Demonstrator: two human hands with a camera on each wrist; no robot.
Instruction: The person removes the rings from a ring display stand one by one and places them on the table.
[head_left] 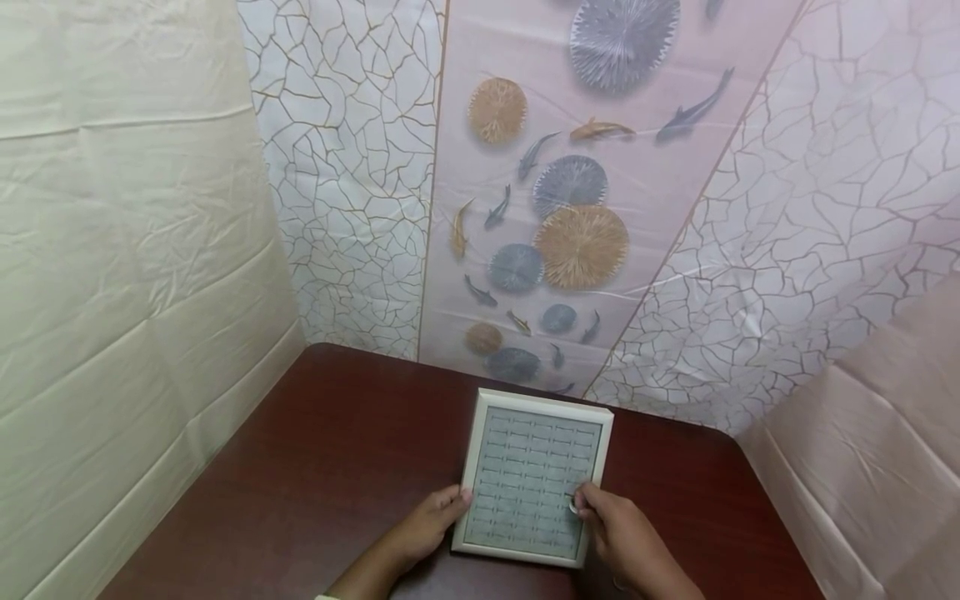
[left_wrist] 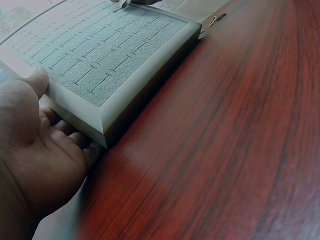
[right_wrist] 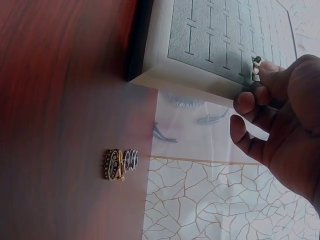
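Note:
A shallow ring display tray (head_left: 547,407) with a pale frame and grey slotted foam lies at the table's near middle. My left hand (head_left: 431,527) grips its left side; in the left wrist view the thumb rests on the frame (left_wrist: 80,105) and the fingers curl underneath. Between thumb and fingertips, my right hand (head_left: 628,533) pinches a small shiny ring (right_wrist: 256,65) against the foam near the right edge. The part of that ring under the fingertips is hidden. Beside the tray, the right wrist view shows gold-toned rings (right_wrist: 114,165) and silver-toned rings (right_wrist: 131,159) on the table.
The dark red wooden table (head_left: 315,458) has rounded far corners. A printed cloth (head_left: 360,167) with fish and round motifs hangs behind it. Plain cream cloth (head_left: 135,250) hangs at the left, with more cloth (head_left: 877,442) at the right.

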